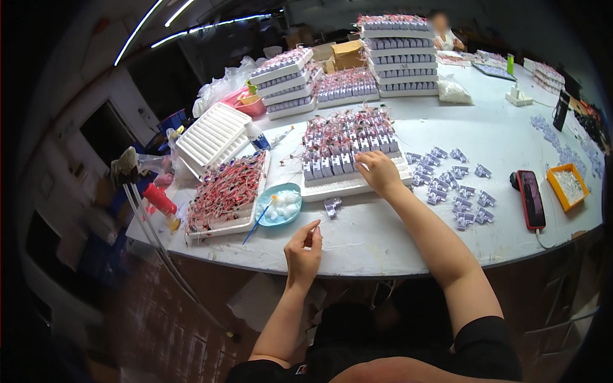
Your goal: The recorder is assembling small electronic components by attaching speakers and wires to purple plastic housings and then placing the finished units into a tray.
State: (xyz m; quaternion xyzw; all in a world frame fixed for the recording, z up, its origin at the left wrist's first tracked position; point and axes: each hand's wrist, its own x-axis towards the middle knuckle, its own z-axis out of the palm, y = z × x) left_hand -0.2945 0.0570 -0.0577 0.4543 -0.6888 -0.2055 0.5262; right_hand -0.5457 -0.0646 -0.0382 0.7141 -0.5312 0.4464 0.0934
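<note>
White table (383, 246) fills your view, curving away under strip lights. Your left hand (303, 252) hovers at its near edge, thumb and forefinger pressed together; whether they pinch anything, you cannot tell. Just beyond it lies one loose small grey part (331, 205), in front of the white tray (338, 187) of grey parts with red wires. Your right hand (378, 171) rests on that tray's front row, fingers curled over the parts. Left of the tray sits a blue dish (281, 204); right of it, scattered grey parts (454, 185) and a phone (530, 199). Behind the tray rise stacked trays (397, 57).

Red phone (530, 199), orange tray (567, 186), blue dish (279, 205), empty white tray (212, 135).
</note>
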